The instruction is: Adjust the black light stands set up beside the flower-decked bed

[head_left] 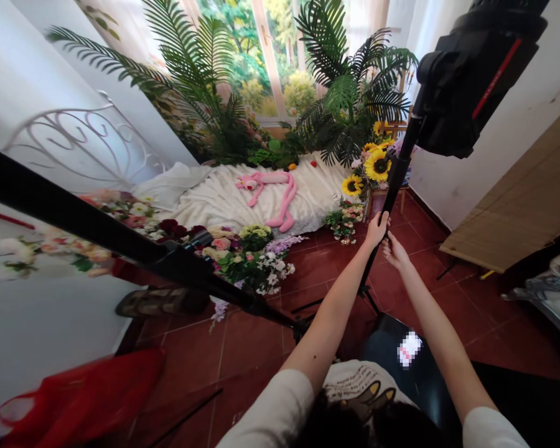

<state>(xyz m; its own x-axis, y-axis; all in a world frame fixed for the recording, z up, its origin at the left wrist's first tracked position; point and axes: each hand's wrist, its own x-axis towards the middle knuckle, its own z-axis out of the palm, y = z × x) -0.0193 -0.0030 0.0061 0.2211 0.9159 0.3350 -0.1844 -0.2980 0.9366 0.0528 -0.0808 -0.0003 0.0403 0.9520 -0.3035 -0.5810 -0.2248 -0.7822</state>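
A black light stand [396,180] rises in front of me, with a black studio light [478,87] on top. My left hand [377,230] is wrapped round its pole. Just below and to the right, my right hand [395,251] is closed with its fingers curled against the same pole. Whatever small part its fingertips pinch is too small to make out. Below my hands the stand's legs [364,297] are spread on the red tiled floor.
Another black pole [135,233] slants across the left. A pink plush toy [270,186] lies on a white fur blanket [205,196] among artificial flowers [256,261], sunflowers [378,165] and palms [210,68]. A red bag [88,392] sits lower left; a lit phone [409,348] is near my lap.
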